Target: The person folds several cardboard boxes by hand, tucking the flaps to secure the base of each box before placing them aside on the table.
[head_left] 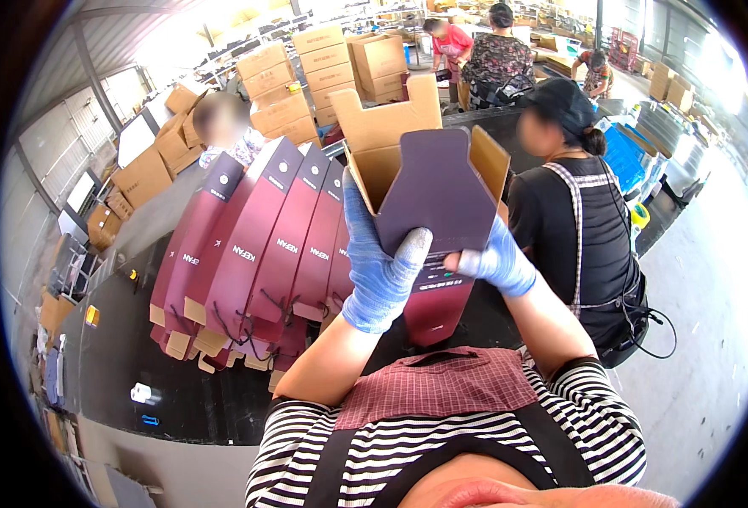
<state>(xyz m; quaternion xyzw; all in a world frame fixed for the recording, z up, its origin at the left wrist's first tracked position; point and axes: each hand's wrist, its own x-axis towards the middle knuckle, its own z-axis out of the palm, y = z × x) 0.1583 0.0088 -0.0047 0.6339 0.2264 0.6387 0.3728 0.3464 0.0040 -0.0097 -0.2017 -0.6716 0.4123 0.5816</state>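
Note:
Between my hands stands a tall maroon cardboard box (443,313) with its end open toward me. Its dark purple end flap (436,190) is folded up in front, and brown card flaps (391,114) spread at the back and right. My left hand (382,262), in a blue knit glove, grips the box's left side with the thumb on the front. My right hand (501,261), gloved the same with bare fingertips showing, holds the right side near the flap's lower edge. Left of them leans a row of similar maroon boxes (247,245) with dark cord handles.
The black table (111,356) carries a white roll (141,393), a small blue piece (149,420) and a yellow item (93,316). A co-worker in black (581,220) is close on the right, another person (230,135) beyond the row. Stacked brown cartons (323,63) stand behind.

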